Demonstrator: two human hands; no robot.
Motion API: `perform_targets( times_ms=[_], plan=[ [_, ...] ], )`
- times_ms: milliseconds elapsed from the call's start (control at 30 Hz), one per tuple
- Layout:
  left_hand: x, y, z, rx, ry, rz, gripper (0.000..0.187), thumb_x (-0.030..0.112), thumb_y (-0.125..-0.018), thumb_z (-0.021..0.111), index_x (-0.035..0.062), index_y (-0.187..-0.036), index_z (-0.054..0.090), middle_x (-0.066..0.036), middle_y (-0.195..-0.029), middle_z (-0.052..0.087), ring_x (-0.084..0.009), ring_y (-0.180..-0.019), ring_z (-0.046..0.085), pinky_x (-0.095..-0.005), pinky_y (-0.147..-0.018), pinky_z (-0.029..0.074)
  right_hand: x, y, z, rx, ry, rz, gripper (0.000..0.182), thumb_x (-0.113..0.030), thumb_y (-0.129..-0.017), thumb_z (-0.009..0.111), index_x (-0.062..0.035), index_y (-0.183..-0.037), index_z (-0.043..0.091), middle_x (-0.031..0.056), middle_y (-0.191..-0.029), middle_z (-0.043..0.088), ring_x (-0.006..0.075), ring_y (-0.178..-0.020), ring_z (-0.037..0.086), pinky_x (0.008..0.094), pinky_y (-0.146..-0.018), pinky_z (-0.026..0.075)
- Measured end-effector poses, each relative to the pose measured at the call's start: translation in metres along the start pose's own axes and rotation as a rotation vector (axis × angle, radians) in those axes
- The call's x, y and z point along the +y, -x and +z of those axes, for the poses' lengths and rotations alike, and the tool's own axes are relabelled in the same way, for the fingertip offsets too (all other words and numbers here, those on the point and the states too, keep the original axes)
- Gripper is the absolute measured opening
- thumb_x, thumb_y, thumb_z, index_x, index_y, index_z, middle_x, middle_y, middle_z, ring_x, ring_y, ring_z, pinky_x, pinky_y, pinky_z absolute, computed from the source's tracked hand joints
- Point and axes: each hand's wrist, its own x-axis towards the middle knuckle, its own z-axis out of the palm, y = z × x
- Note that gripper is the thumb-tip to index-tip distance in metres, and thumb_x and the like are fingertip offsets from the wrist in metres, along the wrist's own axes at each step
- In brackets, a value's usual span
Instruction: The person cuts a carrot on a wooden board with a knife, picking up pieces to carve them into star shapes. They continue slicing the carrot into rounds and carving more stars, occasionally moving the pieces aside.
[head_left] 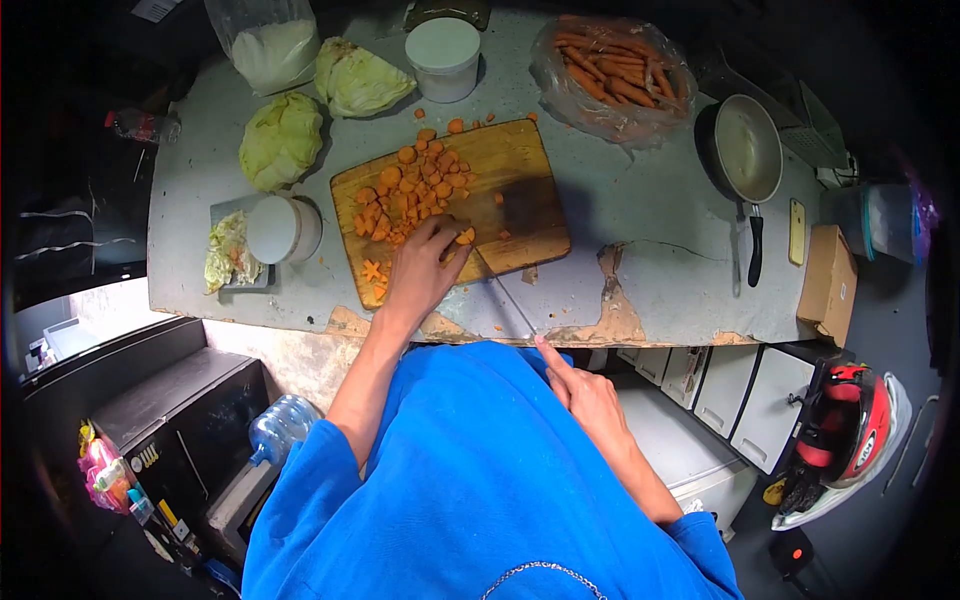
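My left hand [428,262] is closed, its fingertips pressed down on a carrot piece [465,237] on the wooden cutting board [535,190]. My right hand [588,398] is wrapped round a knife [512,302]. The knife's thin blade points up and left, its tip close to my left fingers at the board's near edge. A heap of chopped carrot [410,185] covers the board's left half, and a few bits lie on the right half and beyond its far edge.
Behind the board stand a white lidded tub [443,60], cabbages [280,142] and a plastic bag of whole carrots [620,75]. Left is another tub [284,230] beside cabbage scraps [232,250]. A frying pan [748,150], yellow phone [797,232] and cardboard box [828,285] sit at the right.
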Motion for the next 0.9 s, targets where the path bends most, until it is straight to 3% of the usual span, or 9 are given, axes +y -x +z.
perform_targets(
  times_ms=[33,133,200,233,367,433,567,667,900],
  plan=[
    [-0.006,0.001,0.001,-0.007,-0.048,0.128,0.036,0.014,-0.089,0.081,0.001,-0.121,0.072,-0.015,-0.105,0.071,-0.0247,-0.076,0.069,-0.0344,-0.07,0.055,0.006,-0.002,-0.001,0.018,-0.153,-0.024,0.048,-0.02,-0.104,0.058,-0.0283,-0.151,0.055,0.024,-0.093,0.073,0.0446,-0.077,0.071,0.052,-0.069,0.057],
    [-0.01,-0.001,0.003,-0.008,-0.064,0.056,0.034,0.013,-0.09,0.079,0.0021,-0.121,0.072,-0.013,-0.103,0.072,-0.0217,-0.075,0.069,-0.0337,-0.07,0.054,0.036,-0.003,-0.003,0.027,-0.271,-0.063,0.051,-0.021,-0.103,0.06,-0.0277,-0.153,0.054,0.0241,-0.077,0.068,0.0364,-0.07,0.073,0.0456,-0.068,0.055],
    [0.002,-0.003,-0.006,-0.007,0.058,-0.017,0.032,0.013,-0.091,0.079,-0.0009,-0.119,0.072,-0.013,-0.102,0.072,-0.0201,-0.08,0.07,-0.0329,-0.072,0.056,0.053,0.0,-0.001,0.116,-0.477,-0.108,0.052,-0.025,-0.103,0.062,-0.0226,-0.155,0.053,0.0186,-0.067,0.059,0.0202,-0.058,0.062,0.0346,-0.064,0.051],
    [0.009,-0.003,-0.011,-0.008,0.183,-0.088,0.031,0.013,-0.091,0.08,-0.0038,-0.116,0.072,-0.013,-0.101,0.072,-0.0184,-0.085,0.072,-0.0322,-0.074,0.057,0.045,0.005,-0.016,0.022,-0.568,0.087,0.053,-0.029,-0.103,0.065,-0.0102,-0.151,0.056,0.0069,-0.062,0.053,0.0089,-0.058,0.048,0.0273,-0.06,0.044],
    [0.035,0.01,-0.015,-0.076,0.532,-0.252,0.028,0.006,-0.093,0.079,-0.0055,-0.116,0.07,-0.012,-0.102,0.074,-0.0156,-0.095,0.074,-0.0303,-0.081,0.06,0.02,-0.023,-0.014,0.058,-1.047,0.008,0.041,-0.023,-0.101,0.072,0.0011,-0.133,0.063,-0.0073,-0.066,0.052,0.0028,-0.054,0.044,0.0241,-0.051,0.035],
    [0.053,0.015,-0.018,-0.129,0.986,-0.259,0.03,-0.005,-0.09,0.078,-0.0073,-0.118,0.066,-0.009,-0.106,0.07,-0.0143,-0.102,0.07,-0.0272,-0.088,0.061,-0.022,-0.045,-0.017,0.176,-1.303,-0.02,0.03,-0.018,-0.099,0.076,0.0004,-0.121,0.066,-0.0072,-0.067,0.054,0.0018,-0.045,0.043,0.0215,-0.041,0.031],
    [0.063,0.02,-0.027,-0.228,1.117,-0.196,0.035,-0.01,-0.087,0.078,-0.0061,-0.119,0.066,-0.012,-0.121,0.066,-0.0186,-0.111,0.068,-0.0313,-0.096,0.062,-0.058,-0.078,-0.04,0.195,-1.27,-0.081,0.03,-0.018,-0.097,0.079,0.0006,-0.118,0.069,-0.0048,-0.069,0.06,0.0012,-0.046,0.045,0.022,-0.041,0.033],
    [0.074,0.02,-0.039,-0.194,1.075,-0.156,0.031,-0.005,-0.092,0.077,-0.0058,-0.121,0.068,-0.012,-0.113,0.071,-0.0187,-0.109,0.07,-0.0318,-0.097,0.06,-0.062,-0.083,-0.05,0.122,-1.218,-0.146,0.023,-0.019,-0.097,0.079,-0.0009,-0.11,0.074,-0.0045,-0.068,0.062,0.0011,-0.046,0.043,0.0238,-0.042,0.032],
    [0.064,0.022,-0.038,-0.23,1.145,-0.203,0.03,0.0,-0.093,0.078,-0.005,-0.121,0.07,-0.012,-0.116,0.072,-0.0159,-0.109,0.068,-0.0285,-0.096,0.059,-0.061,-0.089,-0.053,0.148,-1.039,-0.241,0.02,-0.018,-0.099,0.075,0.0003,-0.108,0.074,-0.0003,-0.084,0.071,0.0048,-0.077,0.06,0.0252,-0.068,0.049]
  ],
)
